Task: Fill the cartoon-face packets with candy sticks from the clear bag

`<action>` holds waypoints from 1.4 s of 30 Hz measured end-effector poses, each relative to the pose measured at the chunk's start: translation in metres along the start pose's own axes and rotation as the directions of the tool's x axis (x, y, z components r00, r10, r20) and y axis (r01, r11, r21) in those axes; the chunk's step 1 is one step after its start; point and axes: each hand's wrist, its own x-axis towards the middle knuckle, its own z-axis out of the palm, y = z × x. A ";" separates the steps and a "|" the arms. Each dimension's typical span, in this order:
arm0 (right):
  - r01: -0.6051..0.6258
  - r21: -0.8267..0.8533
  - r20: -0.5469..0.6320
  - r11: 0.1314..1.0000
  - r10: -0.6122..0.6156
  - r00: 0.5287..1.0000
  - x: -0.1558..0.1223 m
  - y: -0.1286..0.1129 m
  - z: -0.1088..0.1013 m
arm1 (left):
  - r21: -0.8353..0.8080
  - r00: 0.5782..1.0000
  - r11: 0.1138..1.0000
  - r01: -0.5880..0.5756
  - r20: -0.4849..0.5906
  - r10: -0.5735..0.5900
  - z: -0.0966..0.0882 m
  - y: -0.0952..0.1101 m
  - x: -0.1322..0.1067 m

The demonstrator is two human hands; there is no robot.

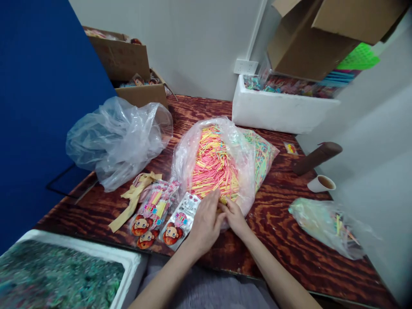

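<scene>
At the front edge of an open clear plastic bag [183,150], my left hand [206,221] and my right hand [236,218] meet. Between their fingertips shows the end of a small bundle of yellow sticks [222,200]; the rest of it is hidden by my fingers. Both hands are closed around it. Thin pink and yellow sticks [214,165] fill the bag behind them. Just left of my left hand lies a flat printed packet [182,219] with a cartoon red-haired figure. Further left are several similar packets [151,214], some with sticks inside.
A yellow cloth strip [131,204] and a crumpled clear bag [122,137] lie left. Another stick bag [262,150] sits behind. At right stand a paper cup [322,183], a brown cylinder [317,158] and a small bag [328,225]. Foam boxes [283,111] and cartons [141,94] line the back.
</scene>
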 end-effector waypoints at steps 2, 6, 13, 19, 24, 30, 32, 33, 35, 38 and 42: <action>-0.028 0.012 -0.042 1.000 0.028 0.999 0.002 -0.004 -0.002 | 0.012 0.999 0.999 0.041 -0.032 -0.041 -0.006 -0.003 -0.001; -0.033 0.026 -0.086 0.999 0.036 0.996 0.009 -0.013 -0.006 | 0.111 0.998 0.993 0.025 -0.065 -0.018 -0.023 -0.016 -0.007; 0.033 -0.254 -0.121 0.967 -0.066 0.990 0.017 -0.016 -0.020 | 0.376 0.970 0.904 0.202 -0.206 -0.131 -0.033 -0.058 -0.035; 0.155 -0.487 -0.077 0.859 -0.219 0.973 0.017 -0.018 -0.026 | 0.458 0.946 0.834 0.307 -0.240 -0.216 -0.029 -0.064 -0.042; 0.011 -0.145 -0.146 0.989 -0.032 0.989 0.013 -0.023 -0.021 | 0.323 0.906 0.873 0.364 -0.339 -0.252 -0.032 -0.063 -0.037; -0.094 0.098 -0.100 0.991 0.104 0.990 -0.005 -0.013 -0.005 | 0.161 0.908 0.937 0.311 -0.342 -0.243 -0.037 -0.071 -0.040; -0.099 0.063 -0.103 0.993 0.105 0.989 -0.009 -0.009 -0.001 | 0.164 0.921 0.944 0.286 -0.319 -0.223 -0.039 -0.074 -0.041; -0.098 0.049 -0.105 0.994 0.102 0.989 -0.010 -0.008 0.000 | 0.167 0.924 0.946 0.279 -0.313 -0.217 -0.039 -0.075 -0.042; -0.084 0.026 -0.099 0.996 0.086 0.991 -0.011 -0.007 0.002 | 0.172 0.931 0.947 0.270 -0.299 -0.211 -0.040 -0.077 -0.042; -0.055 0.012 -0.099 0.998 0.056 0.994 -0.010 -0.009 0.002 | 0.131 0.933 0.953 0.272 -0.280 -0.227 -0.043 -0.078 -0.041; -0.035 -0.022 -0.078 0.999 0.033 0.996 -0.012 -0.011 0.001 | -0.044 0.901 0.945 0.325 -0.290 -0.323 -0.049 -0.072 -0.038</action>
